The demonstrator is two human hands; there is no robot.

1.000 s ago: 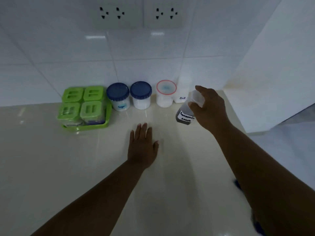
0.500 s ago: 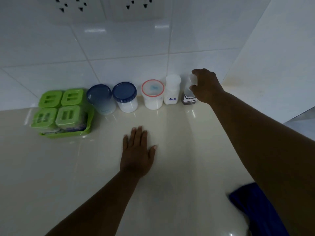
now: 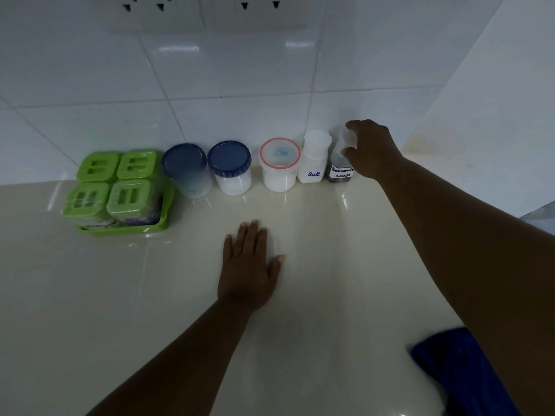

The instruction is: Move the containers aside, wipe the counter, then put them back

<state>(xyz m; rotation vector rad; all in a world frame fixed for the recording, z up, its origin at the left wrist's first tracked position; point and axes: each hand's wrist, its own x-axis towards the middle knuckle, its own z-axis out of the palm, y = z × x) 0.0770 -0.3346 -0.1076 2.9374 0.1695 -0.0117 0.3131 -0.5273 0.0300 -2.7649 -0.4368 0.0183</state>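
1. Head view shows our right hand (image 3: pixel 371 151) at the far end of the row by the tiled wall, its fingers (image 3: pixel 350 151) closed round the seasoning sauce bottle (image 3: pixel 339 169), which stands upright on the counter (image 3: pixel 120 295) just beside the salt shaker (image 3: pixel 313 159).
2. Our left hand (image 3: pixel 249 265) lies flat on the counter, fingers spread and holding nothing, well in front of the row.
3. Left of the salt stand the red-rimmed tub (image 3: pixel 279 165), two blue-lidded jars (image 3: pixel 229 168) and the green tray (image 3: pixel 126 228) of four green-lidded boxes.
4. We judge this to be the putting-back stage, with the last bottle being set home (the blue cloth (image 3: pixel 450 367) lies at the near right edge, not in hand).
5. To do it well, we make sure the base sits flat before letting go, keep the label facing out, and open the fingers straight upward so the sleeve of our arm does not nudge the salt.
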